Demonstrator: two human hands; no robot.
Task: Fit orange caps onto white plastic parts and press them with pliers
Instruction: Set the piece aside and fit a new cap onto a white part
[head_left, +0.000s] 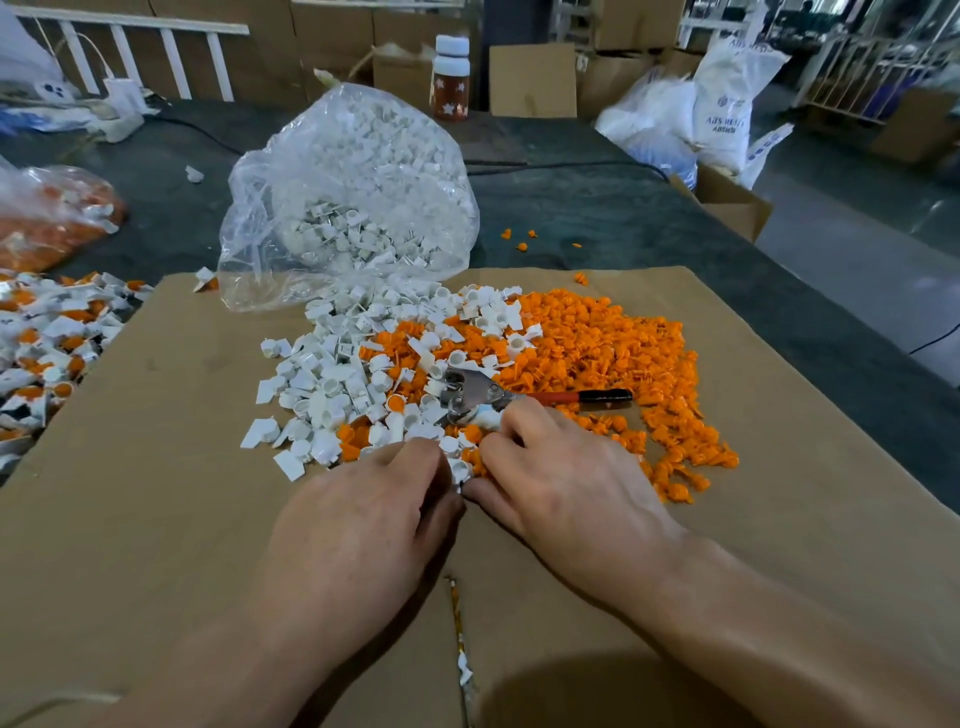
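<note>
Part done by the look of it, far from finished. Done so far: heap of capped pcs (47, 358) at L edge of view, white w/ orange showing, beside the cardboard sheet (156, 467). Left to do: big spread of loose white parts (332, 384) and loose orange caps (613, 353) mid-sheet, mixed at the join. Also a clear bag (353, 197) of more whites behind, and a second bag (57, 218) of orange stock far L on the bench (597, 208). Most of the job prob. ahead.

Step in hand: fitting, not pressing. Pliers (467, 395) lying on the heap, red-black handle pointing R, ungripped, just beyond R fingertips. Both hands close together at near edge of heap. R hand (561, 488): thumb and fingers curled in, pinching a white part (460, 470), as far as can be made out. L hand (363, 519): fingers curled toward same part, tips hidden, so cannot tell grip. Cap on that part or not: cannot tell.

Counts: hands 2; pliers 1; bags 2; bottle (451, 78) 1 at back; stray caps (522, 247) on bare bench beyond sheet, 4 seen. Loose whites, loose caps, capped pcs: too many to count, hundreds each at a guess.
</note>
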